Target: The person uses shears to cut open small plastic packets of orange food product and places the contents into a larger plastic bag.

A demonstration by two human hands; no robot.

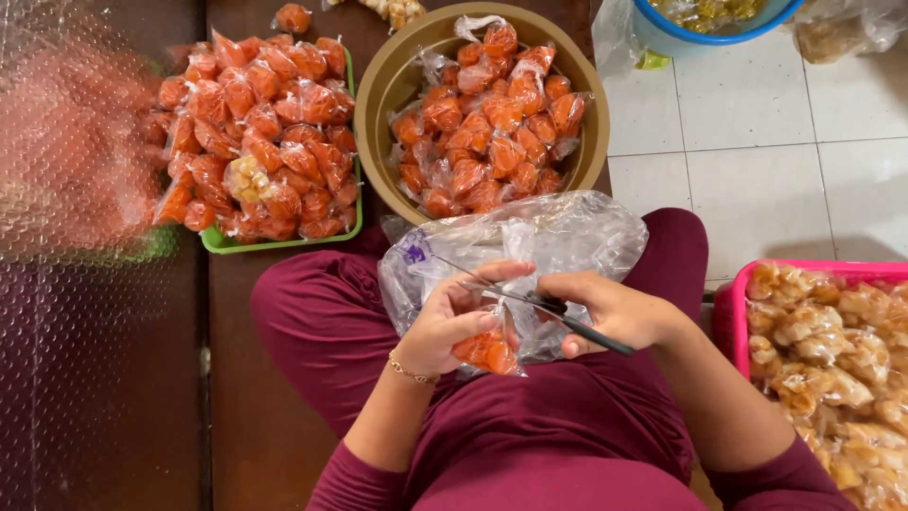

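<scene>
Near the middle of the view, over my lap, my left hand [452,326] is closed around a small orange packet [487,352], with the fingers curled over its plastic top. My right hand [615,310] grips a slim black-handled tool [544,305]; it may be scissors or a knife, I cannot tell which. Its metal tip reaches left across the packet's neck and touches the fingers of my left hand. A gold bracelet [411,371] sits on my left wrist.

Under both hands, a crumpled clear plastic bag [558,237] lies on my lap, which is dressed in maroon.

Just beyond the bag, on the far side, a round tan bowl [378,95] is heaped with the same orange packets. Left of it, a green tray [274,244] carries a larger pile, with one yellowish packet [244,178] among the orange ones. Both rest on a dark brown wooden floor [255,397]. One orange packet [293,17] lies alone at the far edge.

On the right, a pink tray [730,308] holds pale golden-brown packets and stands on white floor tiles [757,161]. Far right, a blue bowl [695,40] is partly in view. Along the left edge, a sheet of bubbled clear plastic [66,312] blurs what lies behind it.
</scene>
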